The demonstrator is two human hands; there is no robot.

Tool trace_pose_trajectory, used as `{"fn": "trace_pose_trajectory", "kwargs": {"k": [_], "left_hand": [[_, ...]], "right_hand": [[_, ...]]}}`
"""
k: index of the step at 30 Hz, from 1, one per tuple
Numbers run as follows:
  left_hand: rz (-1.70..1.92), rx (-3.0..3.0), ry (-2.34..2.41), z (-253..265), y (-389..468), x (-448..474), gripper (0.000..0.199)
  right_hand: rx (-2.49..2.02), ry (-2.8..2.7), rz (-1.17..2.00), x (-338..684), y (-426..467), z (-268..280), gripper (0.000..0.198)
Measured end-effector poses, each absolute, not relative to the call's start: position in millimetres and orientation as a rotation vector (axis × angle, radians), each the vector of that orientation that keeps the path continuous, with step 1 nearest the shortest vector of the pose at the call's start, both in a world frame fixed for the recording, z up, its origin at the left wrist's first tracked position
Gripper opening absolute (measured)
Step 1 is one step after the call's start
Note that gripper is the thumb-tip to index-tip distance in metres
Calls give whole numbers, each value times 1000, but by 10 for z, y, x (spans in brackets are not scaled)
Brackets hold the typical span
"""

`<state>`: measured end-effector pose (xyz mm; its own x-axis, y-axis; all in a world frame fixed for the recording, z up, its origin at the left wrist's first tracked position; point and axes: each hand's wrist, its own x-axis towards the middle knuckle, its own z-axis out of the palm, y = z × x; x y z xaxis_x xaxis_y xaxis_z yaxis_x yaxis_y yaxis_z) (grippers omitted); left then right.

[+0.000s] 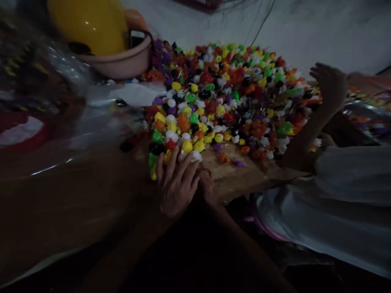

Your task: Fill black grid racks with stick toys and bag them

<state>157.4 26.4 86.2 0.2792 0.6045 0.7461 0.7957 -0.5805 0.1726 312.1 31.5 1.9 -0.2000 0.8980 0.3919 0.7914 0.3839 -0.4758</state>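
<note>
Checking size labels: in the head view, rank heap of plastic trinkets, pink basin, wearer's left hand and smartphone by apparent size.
1. Heap of plastic trinkets
2. Pink basin and left hand: not ranked; the hand is nearer the camera
3. Smartphone

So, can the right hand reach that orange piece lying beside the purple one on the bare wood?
Probably yes: the right hand is close by, and only bare wood shows between it and the orange piece.

In dim light we observe a pale wall, a dark cable against it, and a wooden worktop.
</note>
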Motion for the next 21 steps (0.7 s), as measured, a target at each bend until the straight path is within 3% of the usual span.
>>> {"fn": "trace_pose_trajectory", "kwargs": {"k": [4,7,10,14,21], "left_hand": [[-1356,-2299,-1066,885,132,1656,36],[-1515,-2524,-822,716,34,1792,28],[-1543,-2565,-978,319,37,1897,25],[-1230,-2596,-1240,-102,38,1797,32],[-957,-2538,-1333,-60,-8,1691,35]], "right_hand": [[-1492,-1714,35,3745,457,290,27],[-1723,-1596,-111,4246,919,563,33],[-1983,-1718,-331,4601,1487,773,39],[-2059,-2049,-488,4875,2065,895,46],[-1842,-2265,-407,5016,2402,996,31]]}}
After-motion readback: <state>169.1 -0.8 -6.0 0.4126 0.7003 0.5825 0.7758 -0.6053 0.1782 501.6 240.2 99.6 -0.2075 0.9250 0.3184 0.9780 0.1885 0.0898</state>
